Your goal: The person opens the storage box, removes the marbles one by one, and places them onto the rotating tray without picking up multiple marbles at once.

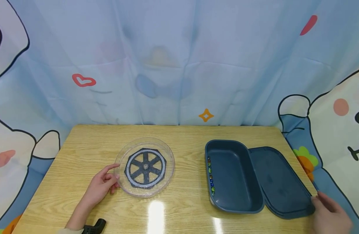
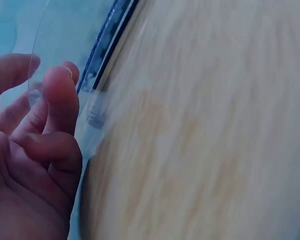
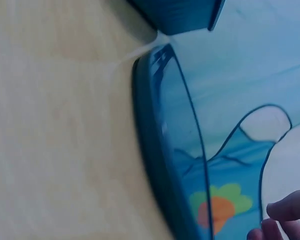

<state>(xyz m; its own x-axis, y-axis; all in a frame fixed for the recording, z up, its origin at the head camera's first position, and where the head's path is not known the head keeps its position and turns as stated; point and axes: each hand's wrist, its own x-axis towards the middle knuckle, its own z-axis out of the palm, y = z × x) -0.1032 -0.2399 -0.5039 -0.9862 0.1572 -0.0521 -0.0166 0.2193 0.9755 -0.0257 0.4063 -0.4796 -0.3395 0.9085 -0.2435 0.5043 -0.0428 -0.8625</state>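
Observation:
A clear round dish (image 1: 169, 175) lies on the left of the table, with a dark wheel-like, six-spoked insert (image 1: 145, 168) at its middle. My left hand (image 1: 103, 182) holds the dish's left rim; in the left wrist view the thin clear edge (image 2: 38, 30) passes between its fingers. On the right stands a dark blue rectangular tub (image 1: 232, 175), with several small coloured marbles (image 1: 211, 180) lined along its left side. A matching lid (image 1: 284, 182) leans at the tub's right. Beside the lid's near right corner is my blurred right hand (image 1: 331, 214), its visible fingers loosely bent.
The wooden table (image 1: 188, 195) ends at a blue curtain (image 1: 179, 65) with cartoon prints behind and at both sides. A black strap or device (image 1: 94, 226) is on the left wrist. Light glares off the table's front.

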